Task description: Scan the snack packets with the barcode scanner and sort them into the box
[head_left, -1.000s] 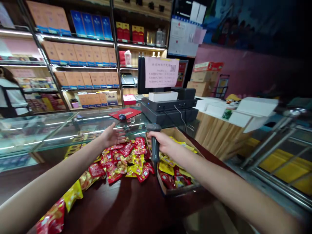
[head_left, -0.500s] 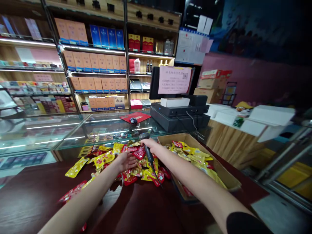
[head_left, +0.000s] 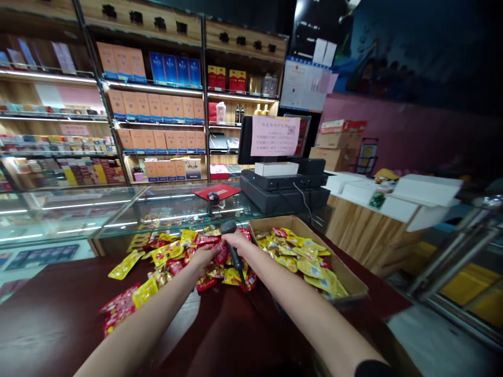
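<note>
A heap of red, yellow and gold snack packets (head_left: 168, 253) lies on the dark red table. Over its middle, my left hand (head_left: 205, 257) has its fingers against a red packet (head_left: 222, 252); the fingertips are partly hidden, so whether they grip it is unclear. Close beside it, my right hand (head_left: 237, 241) is closed round a black handheld scanner (head_left: 236, 257), whose head points away from me and whose cable hangs toward the table edge. Right of my right hand stands an open cardboard box (head_left: 356, 280) with mostly yellow packets inside.
Behind the heap is a glass counter (head_left: 118, 212) with a red mat (head_left: 216, 191) and a mouse (head_left: 212, 197). A monitor (head_left: 245, 140) stands on a black cash drawer (head_left: 283, 196). White boxes (head_left: 426, 188) sit on a wooden cabinet at the right.
My left hand has moved slightly right and its spread fingers now meet a red packet. My right hand still holds the scanner. The camera view has shifted a little.
</note>
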`<state>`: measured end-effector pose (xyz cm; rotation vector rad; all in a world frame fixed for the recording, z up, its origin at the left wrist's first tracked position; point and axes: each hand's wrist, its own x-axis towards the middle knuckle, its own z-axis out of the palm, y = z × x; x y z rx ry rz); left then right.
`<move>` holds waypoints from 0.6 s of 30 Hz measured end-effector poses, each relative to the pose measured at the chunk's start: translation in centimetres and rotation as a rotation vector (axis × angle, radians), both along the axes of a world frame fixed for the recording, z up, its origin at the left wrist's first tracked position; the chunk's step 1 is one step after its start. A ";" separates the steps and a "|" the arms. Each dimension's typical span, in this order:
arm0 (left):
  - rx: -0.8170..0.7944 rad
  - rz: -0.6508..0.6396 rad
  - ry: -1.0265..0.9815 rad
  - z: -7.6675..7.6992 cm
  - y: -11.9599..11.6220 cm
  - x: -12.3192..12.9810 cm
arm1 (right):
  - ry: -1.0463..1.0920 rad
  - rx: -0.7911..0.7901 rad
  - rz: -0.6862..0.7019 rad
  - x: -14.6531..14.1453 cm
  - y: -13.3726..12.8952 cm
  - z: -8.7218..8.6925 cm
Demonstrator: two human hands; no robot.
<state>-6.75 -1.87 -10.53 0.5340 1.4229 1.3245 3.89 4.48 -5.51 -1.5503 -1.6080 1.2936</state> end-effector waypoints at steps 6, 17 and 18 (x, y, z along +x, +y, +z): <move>0.071 0.031 -0.117 1.9 -2.9 -1.7 | 0.297 -0.175 0.083 2.8 -3.6 -0.5; 0.016 -0.009 -0.141 2.9 -3.9 -1.7 | 0.600 -0.259 0.133 3.0 -8.4 -1.8; 0.025 -0.015 -0.140 2.8 -3.9 -1.7 | 0.607 -0.243 0.125 3.1 -8.6 -1.9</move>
